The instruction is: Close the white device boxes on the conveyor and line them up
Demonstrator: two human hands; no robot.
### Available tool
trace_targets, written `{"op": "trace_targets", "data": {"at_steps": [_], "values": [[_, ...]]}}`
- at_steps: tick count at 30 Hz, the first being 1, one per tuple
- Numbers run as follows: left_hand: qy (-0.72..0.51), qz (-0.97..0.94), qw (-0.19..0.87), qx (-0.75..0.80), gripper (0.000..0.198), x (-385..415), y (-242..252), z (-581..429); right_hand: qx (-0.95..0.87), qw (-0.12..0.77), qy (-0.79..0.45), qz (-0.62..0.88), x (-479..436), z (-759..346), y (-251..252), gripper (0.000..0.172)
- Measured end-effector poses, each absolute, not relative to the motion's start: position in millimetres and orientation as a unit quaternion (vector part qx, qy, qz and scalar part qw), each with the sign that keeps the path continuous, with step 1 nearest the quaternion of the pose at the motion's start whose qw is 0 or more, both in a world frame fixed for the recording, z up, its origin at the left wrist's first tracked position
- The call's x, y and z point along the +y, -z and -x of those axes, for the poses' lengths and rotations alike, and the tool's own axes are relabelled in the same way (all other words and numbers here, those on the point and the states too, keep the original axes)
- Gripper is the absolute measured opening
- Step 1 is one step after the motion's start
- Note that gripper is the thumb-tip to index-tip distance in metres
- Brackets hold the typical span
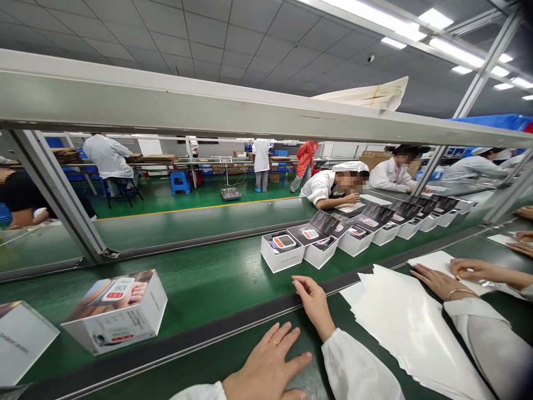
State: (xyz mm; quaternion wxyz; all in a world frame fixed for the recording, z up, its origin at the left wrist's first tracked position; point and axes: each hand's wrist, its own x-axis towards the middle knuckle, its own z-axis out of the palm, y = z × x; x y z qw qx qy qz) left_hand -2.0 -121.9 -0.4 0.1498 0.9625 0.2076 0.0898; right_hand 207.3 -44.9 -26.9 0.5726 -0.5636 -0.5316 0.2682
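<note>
My left hand (272, 360), with a ring on one finger, lies palm down and spread over the green bench on the near side of the belt. My right hand (313, 303) hovers at the belt's dark edge rail, its fingers bent and drawn together, with nothing visible in them. Just beyond it on the green belt (216, 289) stands an open white box (283, 258) with a white and red device inside. Several more open boxes (356, 239) run off to the right with dark lids raised. On the left sits a closed printed box (119, 311).
White sheets (400, 322) are fanned out right of my right hand. A co-worker's hands (437, 282) rest on sheets farther right. Another closed box (25, 344) is at the far left. A metal shelf beam (208, 105) crosses above the belt; a co-worker leans in opposite.
</note>
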Motion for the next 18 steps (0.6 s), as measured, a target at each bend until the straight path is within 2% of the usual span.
{"op": "trace_targets", "data": {"at_steps": [8,12,15,18], "values": [[-0.100,-0.963,0.140,0.207,0.063,-124,0,2,-0.531,0.570,-0.275,0.563,-47,-207,30,0.037],[-0.106,-0.963,0.137,0.206,0.063,-124,1,2,-0.477,0.580,-0.292,0.593,-31,-219,28,0.049],[-0.108,-0.964,0.135,0.201,0.062,-123,2,1,-0.419,0.562,-0.240,0.672,-6,-233,19,0.055],[-0.111,-0.967,0.118,0.198,0.061,-122,6,1,-0.417,0.523,-0.196,0.717,23,-235,11,0.052]]}}
